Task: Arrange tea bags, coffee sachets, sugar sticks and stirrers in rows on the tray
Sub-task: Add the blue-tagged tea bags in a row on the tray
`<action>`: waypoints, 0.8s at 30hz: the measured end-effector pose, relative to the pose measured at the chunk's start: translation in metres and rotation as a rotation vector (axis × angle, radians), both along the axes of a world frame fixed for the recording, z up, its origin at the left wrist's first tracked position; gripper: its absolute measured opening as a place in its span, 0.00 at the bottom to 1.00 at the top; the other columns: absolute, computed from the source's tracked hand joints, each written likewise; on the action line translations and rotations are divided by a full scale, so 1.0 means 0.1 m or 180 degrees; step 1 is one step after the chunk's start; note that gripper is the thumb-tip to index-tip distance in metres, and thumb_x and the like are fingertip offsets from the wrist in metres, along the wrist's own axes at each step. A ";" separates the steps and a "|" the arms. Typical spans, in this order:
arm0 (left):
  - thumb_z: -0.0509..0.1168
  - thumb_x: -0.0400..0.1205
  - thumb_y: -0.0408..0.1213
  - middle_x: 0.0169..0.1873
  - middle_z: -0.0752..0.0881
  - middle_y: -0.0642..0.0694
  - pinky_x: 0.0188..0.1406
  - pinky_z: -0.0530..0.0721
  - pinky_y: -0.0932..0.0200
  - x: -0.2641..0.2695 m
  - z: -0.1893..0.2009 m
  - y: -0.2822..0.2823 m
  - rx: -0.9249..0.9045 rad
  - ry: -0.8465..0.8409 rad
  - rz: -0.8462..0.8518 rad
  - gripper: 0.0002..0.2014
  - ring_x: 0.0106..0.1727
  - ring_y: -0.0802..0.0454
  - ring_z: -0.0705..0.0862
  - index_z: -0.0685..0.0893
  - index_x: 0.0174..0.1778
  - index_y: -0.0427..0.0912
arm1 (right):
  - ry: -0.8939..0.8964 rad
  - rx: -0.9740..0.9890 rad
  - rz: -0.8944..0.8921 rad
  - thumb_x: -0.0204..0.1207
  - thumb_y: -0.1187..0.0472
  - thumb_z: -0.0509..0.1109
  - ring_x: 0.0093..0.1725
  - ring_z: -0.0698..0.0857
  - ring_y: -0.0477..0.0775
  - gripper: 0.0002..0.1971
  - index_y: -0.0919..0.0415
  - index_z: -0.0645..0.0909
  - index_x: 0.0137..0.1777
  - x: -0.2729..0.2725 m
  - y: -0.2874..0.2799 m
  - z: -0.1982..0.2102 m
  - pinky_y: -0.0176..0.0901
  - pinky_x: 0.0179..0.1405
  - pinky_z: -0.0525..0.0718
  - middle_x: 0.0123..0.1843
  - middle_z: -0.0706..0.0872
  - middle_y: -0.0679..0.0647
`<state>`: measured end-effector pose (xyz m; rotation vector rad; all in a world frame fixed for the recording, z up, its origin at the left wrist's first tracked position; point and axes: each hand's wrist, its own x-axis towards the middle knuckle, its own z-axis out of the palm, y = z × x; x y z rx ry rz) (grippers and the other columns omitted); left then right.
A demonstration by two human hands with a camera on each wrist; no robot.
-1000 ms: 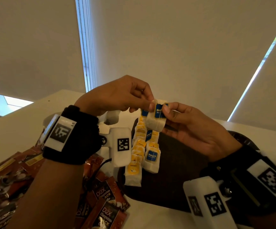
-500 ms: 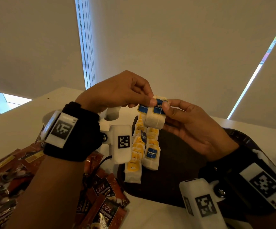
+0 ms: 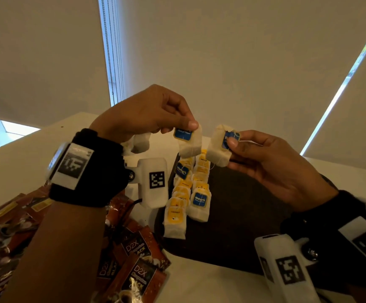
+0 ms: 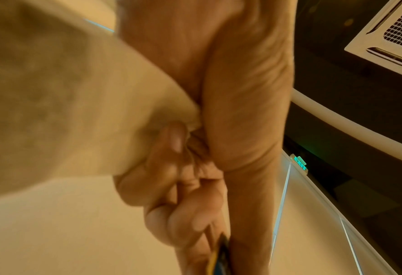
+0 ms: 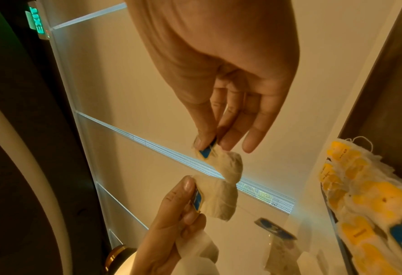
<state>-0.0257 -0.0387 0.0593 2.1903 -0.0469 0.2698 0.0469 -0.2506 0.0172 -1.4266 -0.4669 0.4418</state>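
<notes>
- Holding one tea bag apiece above the tray (image 3: pixel 243 215), the person has the left hand (image 3: pixel 147 112) and the right hand (image 3: pixel 271 162) raised side by side, the two bags close but apart in the head view.
- The left fingers (image 3: pixel 190 124) pinch the blue tag at the top of the left tea bag (image 3: pixel 189 143), so its pouch hangs free; the other fingers are curled in, and a further pale pouch shows below that palm (whether it is gripped I cannot tell).
- The right thumb presses the blue tag of the right tea bag (image 3: pixel 218 149) against the fingers behind it, and the pouch sticks out towards the left.
- In the right wrist view the two pouches look to touch, and a thin string seems to run off the nearer one; I would judge they may still be caught together.
- Down on the dark tray, two rows of tea bags (image 3: pixel 186 193) run along its left part, mostly yellow-tagged with a couple of blue.
- Coffee sachets (image 3: pixel 138 259) lie heaped on the worktop (image 3: pixel 210 281) left of the tray, not yet laid out.
- To do this well, I think: ease the bags apart gently so neither string nor paper tears, then lay each flat, tag up, at the end of a row, overlapping like its neighbours.
- One at a time seems safer than both together (less chance of nudging the rows askew).
</notes>
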 end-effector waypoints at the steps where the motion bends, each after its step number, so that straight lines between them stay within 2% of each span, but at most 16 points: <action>1: 0.74 0.70 0.43 0.27 0.84 0.44 0.22 0.67 0.68 0.00 0.00 0.00 0.0010 -0.0010 0.0031 0.09 0.22 0.61 0.72 0.88 0.40 0.42 | 0.0010 -0.0046 0.0001 0.58 0.59 0.74 0.46 0.89 0.53 0.14 0.61 0.83 0.45 0.00 -0.02 0.00 0.40 0.42 0.90 0.44 0.91 0.56; 3: 0.74 0.71 0.41 0.26 0.83 0.46 0.22 0.67 0.69 -0.01 0.01 0.02 -0.0005 -0.0070 0.0131 0.07 0.22 0.62 0.72 0.88 0.39 0.42 | 0.0001 -0.0317 0.0026 0.57 0.60 0.74 0.47 0.90 0.54 0.12 0.59 0.82 0.42 0.00 -0.06 -0.03 0.45 0.46 0.90 0.43 0.91 0.54; 6: 0.74 0.73 0.39 0.22 0.82 0.52 0.19 0.67 0.72 -0.02 0.01 0.06 -0.0090 -0.0204 0.0291 0.05 0.21 0.62 0.72 0.87 0.38 0.43 | -0.0122 -0.1118 0.0151 0.58 0.61 0.76 0.46 0.90 0.54 0.11 0.59 0.81 0.41 -0.02 -0.09 -0.14 0.51 0.50 0.88 0.42 0.90 0.53; 10: 0.74 0.73 0.40 0.20 0.82 0.55 0.18 0.68 0.73 -0.03 0.02 0.08 -0.0086 -0.0257 0.0359 0.05 0.20 0.62 0.72 0.87 0.39 0.43 | -0.0280 -0.2146 0.0579 0.67 0.64 0.75 0.45 0.89 0.50 0.09 0.59 0.81 0.46 -0.09 -0.03 -0.28 0.43 0.44 0.89 0.45 0.89 0.54; 13: 0.73 0.73 0.40 0.20 0.82 0.55 0.18 0.68 0.73 -0.03 0.01 0.07 -0.0042 -0.0242 0.0341 0.05 0.21 0.62 0.73 0.86 0.39 0.43 | -0.0029 -0.2272 0.0948 0.65 0.63 0.76 0.42 0.89 0.47 0.12 0.59 0.81 0.47 -0.13 0.06 -0.30 0.38 0.38 0.89 0.44 0.88 0.54; 15: 0.73 0.73 0.41 0.20 0.82 0.56 0.19 0.67 0.73 -0.03 0.02 0.08 -0.0030 -0.0239 0.0337 0.05 0.21 0.62 0.73 0.86 0.39 0.44 | 0.0302 -0.2191 0.1143 0.61 0.62 0.76 0.48 0.90 0.52 0.16 0.60 0.80 0.50 -0.12 0.12 -0.30 0.42 0.44 0.89 0.50 0.89 0.56; 17: 0.74 0.73 0.41 0.19 0.81 0.56 0.18 0.67 0.73 -0.03 0.03 0.09 -0.0033 -0.0239 0.0340 0.05 0.21 0.62 0.72 0.86 0.39 0.44 | 0.0598 -0.2166 0.1216 0.65 0.63 0.75 0.50 0.90 0.54 0.16 0.60 0.80 0.53 -0.09 0.18 -0.31 0.45 0.45 0.89 0.52 0.89 0.57; 18: 0.74 0.73 0.41 0.19 0.81 0.56 0.18 0.67 0.73 -0.04 0.03 0.09 -0.0023 -0.0237 0.0336 0.06 0.21 0.62 0.72 0.86 0.39 0.44 | 0.0658 -0.2248 0.1202 0.68 0.64 0.74 0.48 0.90 0.53 0.14 0.60 0.80 0.53 -0.08 0.21 -0.33 0.44 0.44 0.90 0.49 0.90 0.56; 21: 0.74 0.71 0.43 0.19 0.81 0.56 0.18 0.67 0.73 -0.04 0.03 0.10 0.0005 -0.0224 0.0299 0.08 0.21 0.62 0.73 0.86 0.39 0.44 | 0.0318 -0.2889 0.1096 0.71 0.61 0.75 0.41 0.88 0.47 0.09 0.57 0.80 0.48 -0.06 0.28 -0.39 0.40 0.38 0.88 0.41 0.88 0.51; 24: 0.73 0.68 0.46 0.20 0.81 0.56 0.19 0.68 0.72 -0.04 0.03 0.12 -0.0013 -0.0238 0.0288 0.11 0.21 0.62 0.73 0.86 0.39 0.44 | -0.0234 -0.3356 0.1046 0.70 0.54 0.76 0.36 0.83 0.43 0.11 0.54 0.79 0.48 -0.04 0.31 -0.41 0.33 0.31 0.81 0.39 0.85 0.49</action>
